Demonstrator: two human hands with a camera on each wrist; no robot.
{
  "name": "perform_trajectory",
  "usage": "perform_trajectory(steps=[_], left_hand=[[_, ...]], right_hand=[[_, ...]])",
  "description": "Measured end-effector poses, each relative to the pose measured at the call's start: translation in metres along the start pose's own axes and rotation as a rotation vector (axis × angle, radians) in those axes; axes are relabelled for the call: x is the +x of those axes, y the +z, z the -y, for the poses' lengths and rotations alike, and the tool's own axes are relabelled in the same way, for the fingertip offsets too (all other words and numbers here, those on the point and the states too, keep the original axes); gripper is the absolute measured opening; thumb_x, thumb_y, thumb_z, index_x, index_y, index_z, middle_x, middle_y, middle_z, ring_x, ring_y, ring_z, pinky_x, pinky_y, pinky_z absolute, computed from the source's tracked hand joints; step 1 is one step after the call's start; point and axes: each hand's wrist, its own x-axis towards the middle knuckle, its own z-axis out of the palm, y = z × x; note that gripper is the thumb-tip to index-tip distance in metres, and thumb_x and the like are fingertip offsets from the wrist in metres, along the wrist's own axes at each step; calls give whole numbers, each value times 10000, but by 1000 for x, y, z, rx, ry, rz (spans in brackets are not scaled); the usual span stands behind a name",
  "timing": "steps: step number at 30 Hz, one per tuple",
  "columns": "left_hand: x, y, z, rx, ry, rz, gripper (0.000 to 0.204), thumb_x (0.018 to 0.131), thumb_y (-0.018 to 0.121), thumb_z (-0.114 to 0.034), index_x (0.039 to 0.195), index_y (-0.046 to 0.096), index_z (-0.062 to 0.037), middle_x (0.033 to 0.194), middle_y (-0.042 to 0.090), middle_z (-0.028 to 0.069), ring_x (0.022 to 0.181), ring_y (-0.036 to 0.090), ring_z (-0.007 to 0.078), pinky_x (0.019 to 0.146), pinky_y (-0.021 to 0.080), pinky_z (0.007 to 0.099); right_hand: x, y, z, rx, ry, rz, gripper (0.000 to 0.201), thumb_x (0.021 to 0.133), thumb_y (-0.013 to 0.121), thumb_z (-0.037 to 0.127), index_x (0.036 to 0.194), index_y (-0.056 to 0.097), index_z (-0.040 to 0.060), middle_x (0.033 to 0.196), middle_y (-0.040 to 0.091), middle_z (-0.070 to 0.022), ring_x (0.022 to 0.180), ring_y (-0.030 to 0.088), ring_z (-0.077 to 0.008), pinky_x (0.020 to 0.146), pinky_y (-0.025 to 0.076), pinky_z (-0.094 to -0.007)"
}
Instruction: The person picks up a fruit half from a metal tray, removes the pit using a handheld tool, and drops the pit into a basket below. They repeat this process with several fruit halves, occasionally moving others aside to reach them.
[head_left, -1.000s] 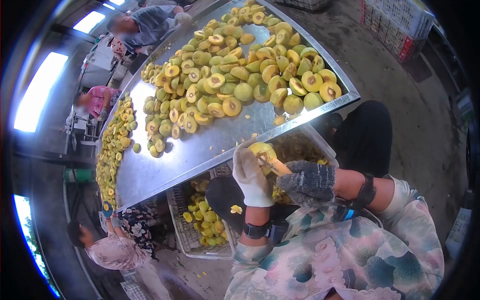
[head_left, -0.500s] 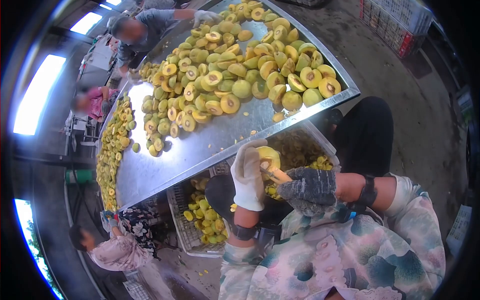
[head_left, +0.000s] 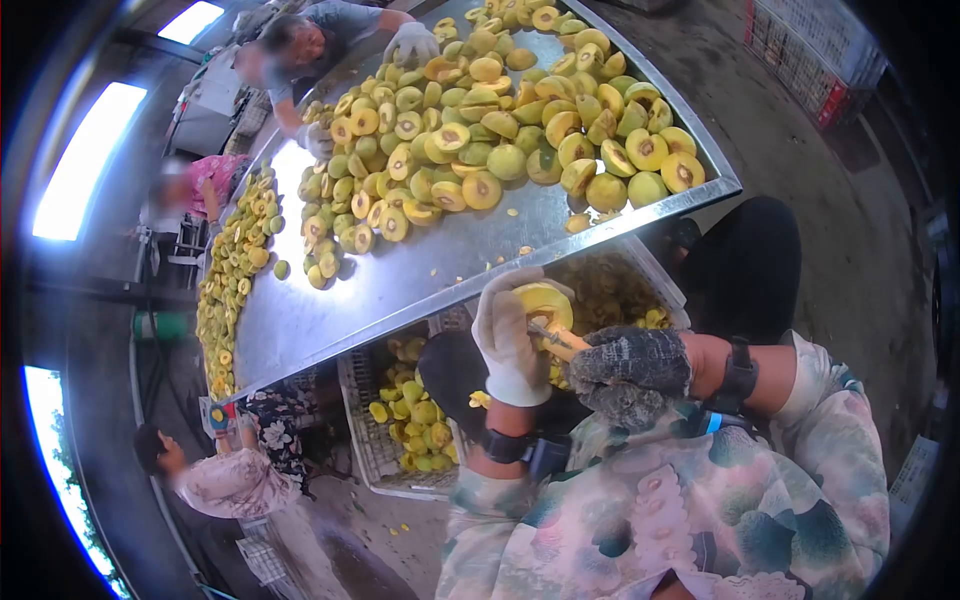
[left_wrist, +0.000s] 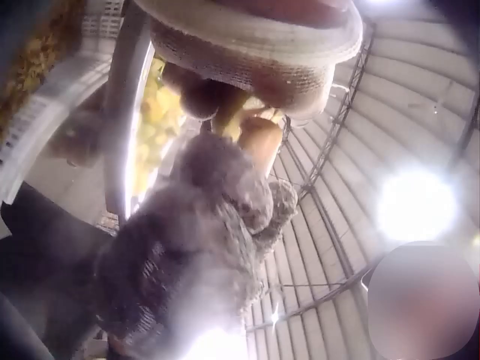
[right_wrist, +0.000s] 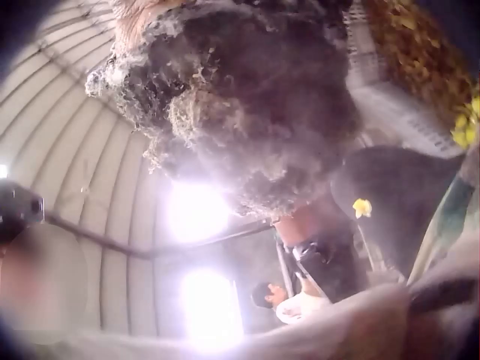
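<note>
My left hand (head_left: 510, 338), in a white glove, holds a yellow peach half (head_left: 545, 304) over the crates, cut face turned toward my right hand. A dark grey knit glove covers my right hand (head_left: 632, 366), which grips the wooden handle (head_left: 568, 344) of a small metal-bladed knife. The blade's tip is at the hollow of the peach half. In the left wrist view the handle (left_wrist: 260, 141) sticks out of the grey glove (left_wrist: 217, 210) just below the white glove (left_wrist: 247, 71). The grey glove (right_wrist: 232, 105) hides the knife in the right wrist view.
A metal tray table (head_left: 400, 295) bears many halved peaches (head_left: 505, 162). Below its edge stand a crate (head_left: 365, 440) of yellow-green pieces and another crate (head_left: 668, 280) by my knee. Another person's gloved hand (head_left: 412, 45) reaches onto the tray's far side.
The view has shifted slightly. Both my hands stay together at the peach half, the knife's angle changing a little. The person across the tray has reached a gloved hand onto the peaches.
</note>
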Motion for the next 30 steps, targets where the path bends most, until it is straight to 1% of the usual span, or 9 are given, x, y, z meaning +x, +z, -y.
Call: perform_trajectory(steps=[2,9,12,15,17,21,23,26,30], left_hand=[[-2,8,0,-125,10,-170,549,933,352,-516,1049,487,3,823,624,177,714,585,180,654,473,269],[-11,2,-4,-38,37,-101,497,948,365,-449,1049,485,23,835,637,172,750,594,177,685,477,265],[-10,-4,-4,124,65,-94,490,951,360,-438,1050,484,25,836,637,168,762,596,176,691,477,266],[-11,5,3,-198,-89,-150,500,947,367,-448,1051,488,26,827,638,167,754,598,175,681,480,264],[-12,1,18,-328,-142,-140,521,943,364,-467,1054,487,26,827,639,166,753,599,173,679,480,262],[-16,-2,19,-218,-160,-135,545,938,354,-492,1054,487,23,826,639,167,750,596,171,686,478,264],[-15,-7,14,-144,-96,-48,547,938,348,-497,1049,488,20,820,637,166,747,596,170,687,478,264],[-14,-7,18,-207,-77,-22,541,941,336,-494,1057,481,14,833,634,164,752,596,173,690,480,265],[-17,-11,24,-461,-162,-87,518,943,341,-485,1105,458,-6,881,623,165,738,599,191,630,500,270]], right_hand=[[3,8,-3,-9,-79,-72,213,896,562,306,907,574,93,661,548,14,465,508,-84,366,381,-196],[6,2,-6,-107,-46,-7,197,895,566,285,956,569,97,708,565,-8,551,550,-100,427,422,-224],[15,0,-13,-776,-515,-68,190,899,559,272,978,567,100,736,575,5,599,566,-101,471,437,-220],[12,15,-17,-753,-409,-357,185,910,536,266,988,563,101,745,571,29,629,570,-90,498,444,-212],[14,2,-19,216,-60,-55,169,881,590,254,971,577,111,680,563,14,507,523,-83,432,409,-223],[17,8,-17,-316,-179,-215,191,916,520,303,941,564,119,649,535,37,517,511,-66,425,384,-212],[1,23,0,-437,-41,-194,213,908,537,331,919,562,120,598,510,37,456,473,-65,380,347,-215],[7,7,-10,-31,52,-66,231,907,539,340,951,555,114,581,497,37,435,460,-60,362,335,-209],[19,-3,-25,94,-29,-71,231,891,569,315,861,572,86,660,561,-10,469,515,-99,379,388,-229]])
